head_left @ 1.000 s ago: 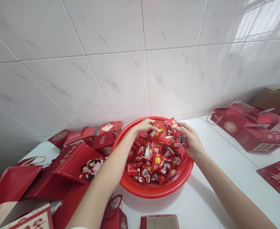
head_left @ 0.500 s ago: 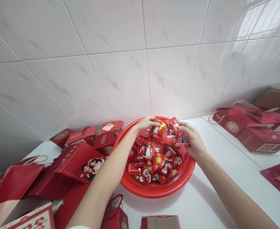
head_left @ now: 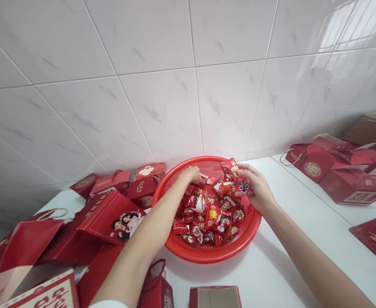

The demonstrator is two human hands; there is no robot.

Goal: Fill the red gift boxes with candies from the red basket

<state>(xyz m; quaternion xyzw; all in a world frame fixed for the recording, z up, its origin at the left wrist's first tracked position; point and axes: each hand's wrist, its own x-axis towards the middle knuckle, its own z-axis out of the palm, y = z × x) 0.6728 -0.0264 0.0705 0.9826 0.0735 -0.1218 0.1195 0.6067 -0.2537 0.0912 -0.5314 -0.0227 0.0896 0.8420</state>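
A red plastic basket [head_left: 207, 256] stands on the white table, with many red-wrapped candies [head_left: 218, 218] heaped inside it. My right hand [head_left: 259, 186] is at the basket's right rim, closed on several wrapped candies [head_left: 230, 169]; one of them carries a large black character. Over the left part of the heap, my left hand [head_left: 192, 175] is curled with its fingers down among the candies. A small red and white wrapper [head_left: 204, 178] shows by its fingertips, and whether it is gripped I cannot tell.
Red gift boxes and bags [head_left: 111, 218] crowd the left side. An open red box [head_left: 216, 297] sits at the front edge. More red boxes [head_left: 338, 171], a flat red card [head_left: 375, 237] and a brown carton [head_left: 372, 128] are on the right. A tiled wall [head_left: 162, 107] rises behind.
My left hand has moved left and down into the heap, away from a gold and red candy it was touching. My right hand keeps its candies in nearly the same place.
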